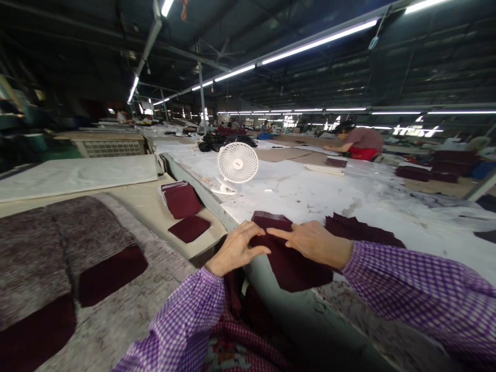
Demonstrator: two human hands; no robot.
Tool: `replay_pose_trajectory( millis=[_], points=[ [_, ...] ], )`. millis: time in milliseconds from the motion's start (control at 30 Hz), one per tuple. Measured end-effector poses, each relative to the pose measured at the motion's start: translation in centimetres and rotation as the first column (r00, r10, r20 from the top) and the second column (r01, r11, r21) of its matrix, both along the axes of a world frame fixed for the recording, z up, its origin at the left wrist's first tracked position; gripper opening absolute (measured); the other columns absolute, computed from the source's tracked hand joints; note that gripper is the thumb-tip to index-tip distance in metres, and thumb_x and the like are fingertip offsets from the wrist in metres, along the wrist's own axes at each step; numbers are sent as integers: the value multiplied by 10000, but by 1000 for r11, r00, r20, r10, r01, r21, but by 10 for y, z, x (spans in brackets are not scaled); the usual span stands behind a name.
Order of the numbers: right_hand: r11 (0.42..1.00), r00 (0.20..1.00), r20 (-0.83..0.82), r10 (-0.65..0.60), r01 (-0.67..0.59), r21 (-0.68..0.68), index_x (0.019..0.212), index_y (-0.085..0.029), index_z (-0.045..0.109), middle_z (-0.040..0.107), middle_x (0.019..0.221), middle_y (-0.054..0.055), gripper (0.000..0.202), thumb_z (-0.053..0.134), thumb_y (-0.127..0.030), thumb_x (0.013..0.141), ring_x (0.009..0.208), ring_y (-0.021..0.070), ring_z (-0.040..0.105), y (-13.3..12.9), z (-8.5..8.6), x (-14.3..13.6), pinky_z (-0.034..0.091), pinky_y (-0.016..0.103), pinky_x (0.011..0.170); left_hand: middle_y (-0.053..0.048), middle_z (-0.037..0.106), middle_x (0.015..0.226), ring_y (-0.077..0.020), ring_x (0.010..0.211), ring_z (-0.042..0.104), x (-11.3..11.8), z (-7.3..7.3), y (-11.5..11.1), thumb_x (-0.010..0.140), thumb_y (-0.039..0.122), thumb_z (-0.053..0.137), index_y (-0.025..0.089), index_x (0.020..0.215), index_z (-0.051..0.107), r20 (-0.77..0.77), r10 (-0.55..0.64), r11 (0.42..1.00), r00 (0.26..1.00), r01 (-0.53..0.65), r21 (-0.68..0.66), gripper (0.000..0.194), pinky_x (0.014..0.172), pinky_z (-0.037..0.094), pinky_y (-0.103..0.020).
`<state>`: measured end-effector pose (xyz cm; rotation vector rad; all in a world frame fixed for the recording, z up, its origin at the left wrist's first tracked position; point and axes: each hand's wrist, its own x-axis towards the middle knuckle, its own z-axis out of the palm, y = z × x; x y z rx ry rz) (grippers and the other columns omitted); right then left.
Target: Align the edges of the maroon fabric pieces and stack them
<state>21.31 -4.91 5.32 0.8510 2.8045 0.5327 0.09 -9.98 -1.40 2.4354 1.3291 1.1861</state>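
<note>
A dark maroon fabric piece (296,271) lies over the near edge of the white-covered table, its front corner hanging past the edge. My left hand (237,249) rests at its left side, fingertips on the cloth and thumb held apart from them. From the right, my right hand (315,243) lies on the same cloth with the index finger stretched out towards my left fingertips. Its other fingers are bent and partly hidden. A paler, speckled fabric face (267,215) shows at the far edge. Beside my right hand is a pile of maroon pieces (360,230).
A white fan (237,163) stands on the table ahead. Left, a lower surface holds a maroon stack (181,200) and a single piece (189,228). Speckled fabric (93,232) with maroon pieces covers the near left. A person (362,142) leans over the table at far right.
</note>
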Motion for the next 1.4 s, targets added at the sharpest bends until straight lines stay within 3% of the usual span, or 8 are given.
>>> replay_pose_trajectory(
  millis=[100,267,500,633,733,833,1167,1400],
  points=[
    [983,987,-131,-88,65,-171,1277,-198,485,623,974,97,431,514,-352,876,828,203,583,11,-1,5,400,284,692,-77,580,1035,-219,954,509,0,-1,-4,679,502,698,180,1111,564,-96,-3,1000,995,4,9,555,854,441,-358],
    [924,941,-316,-118,-13,-383,838,-171,633,610,860,54,223,526,-366,845,837,193,556,18,10,15,405,299,751,-71,592,1009,-193,946,522,-2,-4,-1,862,349,539,224,1096,642,-131,-11,999,991,16,40,285,844,443,-338],
    [778,846,-403,-348,21,-628,844,-164,610,645,812,35,341,442,-461,855,737,184,574,11,46,73,426,274,636,-67,634,941,-179,883,556,-1,-2,-7,919,301,439,207,1015,680,-73,-53,997,996,57,44,275,810,456,-325],
    [759,854,-288,-433,173,-628,967,-175,623,663,910,65,323,452,-416,836,826,220,607,25,45,123,464,301,699,-48,632,896,-174,856,556,1,4,-21,915,225,433,194,944,657,-92,-18,1000,996,17,-3,229,800,450,-317],
    [873,832,-325,-449,330,-360,1118,-184,591,645,1023,109,369,512,-343,795,923,255,604,34,31,145,458,363,799,-62,614,954,-212,932,530,8,9,-26,845,159,506,176,1020,601,-180,74,997,981,-70,30,200,847,438,-363],
    [946,865,-386,-321,269,-183,1089,-182,616,642,1045,113,318,475,-329,845,952,245,595,29,23,133,440,367,836,-71,593,1036,-240,996,503,20,10,-25,790,142,558,182,1117,552,-276,114,992,954,-95,81,330,889,422,-404],
    [970,904,-426,-42,-66,-236,1017,-216,659,681,828,33,255,514,-372,876,753,181,612,-8,4,31,409,268,656,-37,620,816,-188,819,551,40,16,-17,918,236,404,176,835,619,-240,214,977,947,-207,57,238,747,443,-309],
    [983,661,-743,-108,-42,-180,958,-189,644,686,761,11,260,401,-278,931,638,124,601,5,-2,20,423,234,614,-57,661,793,-208,780,616,62,21,0,913,270,424,170,820,637,-217,374,926,902,-377,31,252,661,424,-298]
  ],
)
